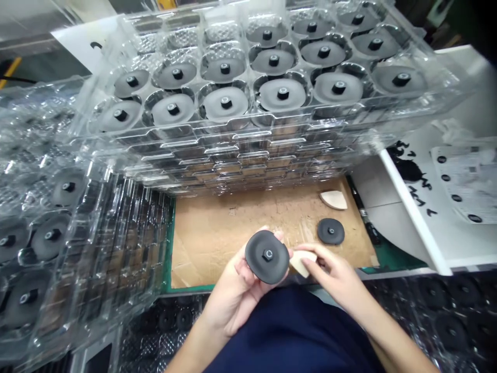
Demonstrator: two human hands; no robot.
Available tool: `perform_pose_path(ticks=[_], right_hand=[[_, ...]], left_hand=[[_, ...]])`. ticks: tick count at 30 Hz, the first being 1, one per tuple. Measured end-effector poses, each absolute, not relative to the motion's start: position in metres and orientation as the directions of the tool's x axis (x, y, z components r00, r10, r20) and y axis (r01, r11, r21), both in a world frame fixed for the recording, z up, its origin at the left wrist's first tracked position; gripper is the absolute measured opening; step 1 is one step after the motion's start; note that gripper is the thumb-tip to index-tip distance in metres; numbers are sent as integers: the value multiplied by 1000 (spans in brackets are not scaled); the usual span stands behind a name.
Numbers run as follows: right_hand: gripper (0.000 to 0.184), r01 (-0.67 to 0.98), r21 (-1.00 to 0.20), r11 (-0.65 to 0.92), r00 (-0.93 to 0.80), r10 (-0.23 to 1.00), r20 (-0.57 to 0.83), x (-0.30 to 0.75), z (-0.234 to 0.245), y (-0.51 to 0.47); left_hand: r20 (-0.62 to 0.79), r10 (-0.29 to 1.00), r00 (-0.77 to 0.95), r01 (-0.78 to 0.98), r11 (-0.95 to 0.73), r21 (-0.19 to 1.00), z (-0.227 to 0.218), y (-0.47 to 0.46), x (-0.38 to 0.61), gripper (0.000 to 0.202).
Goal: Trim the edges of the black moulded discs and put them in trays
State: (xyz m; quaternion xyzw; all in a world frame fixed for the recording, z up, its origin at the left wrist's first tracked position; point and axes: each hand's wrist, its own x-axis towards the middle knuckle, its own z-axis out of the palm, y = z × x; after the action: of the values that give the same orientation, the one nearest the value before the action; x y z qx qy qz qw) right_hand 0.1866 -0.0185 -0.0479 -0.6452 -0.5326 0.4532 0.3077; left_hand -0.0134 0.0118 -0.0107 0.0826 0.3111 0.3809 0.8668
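My left hand [243, 287] is closed round the edge of a black rounded disc [258, 264] with a short square stem at its middle, stem side up. Between the thumb and fingers of my right hand [330, 267] is a pale cream wedge-shaped pad [301, 263], its tip close to the disc's right edge; whether they touch I cannot tell. A second black disc [331, 231] lies stem up on the cardboard sheet [209, 233], beyond my right hand. Farther back lies another cream pad [334, 199] with a dark edge.
Behind the cardboard rises a stack of clear plastic trays [248, 127], the top one holding several black discs and some bare pockets. More tray stacks [104, 243] stand on the left. At right are a white bar [415, 212], black scraps [409, 170] and a printed sheet [466, 176].
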Motion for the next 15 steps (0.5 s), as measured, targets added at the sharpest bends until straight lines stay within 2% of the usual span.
perform_pose_path(ticks=[2, 4, 6, 7, 8, 10, 12, 15], right_hand=[[17, 437, -876, -202, 69, 979, -191, 185, -31, -9], [20, 479, -876, -60, 108, 994, -9, 178, -7, 0], [27, 496, -843, 208, -23, 974, 226, 167, 16, 7], [30, 478, -817, 323, -128, 945, 300, 163, 24, 10], [33, 459, -798, 390, -226, 920, 320, 159, 30, 11], [35, 510, -764, 396, -313, 912, 264, 156, 35, 12], [36, 587, -732, 347, -279, 935, 219, 157, 35, 11], [35, 477, -780, 404, -269, 913, 308, 159, 32, 13]], left_hand=[[-477, 719, 506, -605, 690, 397, -11, 11, -12, 53], [-480, 725, 493, -606, 683, 409, -11, 9, -10, 55], [-508, 729, 459, -606, 675, 421, -11, 6, -9, 60], [-529, 730, 433, -608, 670, 426, -11, 5, -8, 61], [-548, 730, 409, -612, 665, 428, -11, 3, -8, 61], [-570, 727, 383, -623, 659, 423, -11, 0, -7, 61], [-561, 741, 369, -635, 642, 430, -11, 0, -6, 63], [-537, 758, 369, -616, 633, 469, -11, 4, -5, 62]])
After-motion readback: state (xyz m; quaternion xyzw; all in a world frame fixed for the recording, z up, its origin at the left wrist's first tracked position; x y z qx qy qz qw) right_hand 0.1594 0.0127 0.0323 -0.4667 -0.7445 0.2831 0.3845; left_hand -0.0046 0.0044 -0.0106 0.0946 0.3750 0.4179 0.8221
